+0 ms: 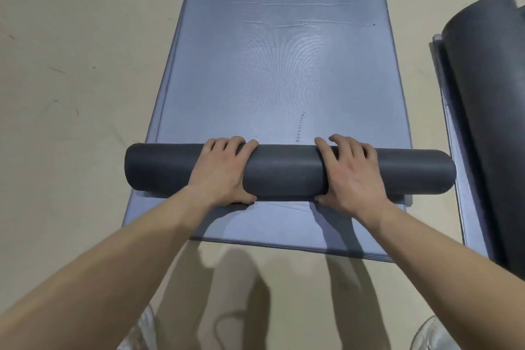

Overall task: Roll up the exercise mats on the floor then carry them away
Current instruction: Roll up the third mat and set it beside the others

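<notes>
Clasping mat (287, 173): left hand (224, 170), right hand (352, 176)

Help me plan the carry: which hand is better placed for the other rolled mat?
Right, likely. The right hand grips the roll on the side nearer the other rolled mat; the left hand would need to cross.
</notes>
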